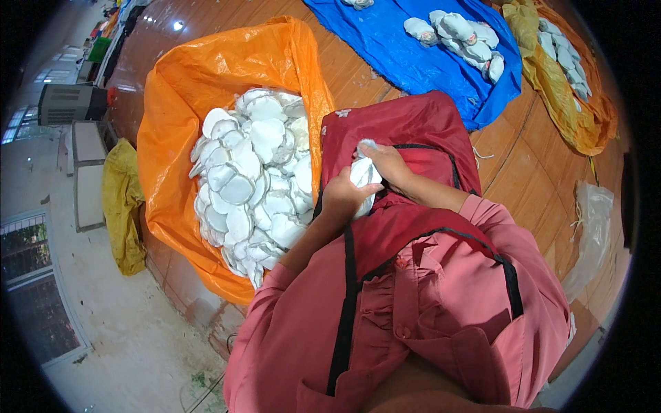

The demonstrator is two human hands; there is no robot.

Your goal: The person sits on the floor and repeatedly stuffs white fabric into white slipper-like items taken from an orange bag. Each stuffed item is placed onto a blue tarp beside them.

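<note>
Over my lap, my left hand [342,195] and my right hand [387,165] are both closed on a small stack of white fabric pads [363,172]. The left thumb presses across the lower part of the stack, while the right fingers grip its upper end. How many pads are in it I cannot tell. Beneath my hands a dark red cloth [396,124] with black edging covers my lap. Close on the left, an open orange sack [165,144] is filled with loose, rounded white pads [237,189].
Ahead on the right, a blue sheet [375,41] carries several white pad bundles [458,34]. Beyond it lies a yellow-orange sack [585,138] with more white bundles. A clear plastic bag [591,227] is on the tiled floor at right. A yellow sack [124,213] rests against the left wall.
</note>
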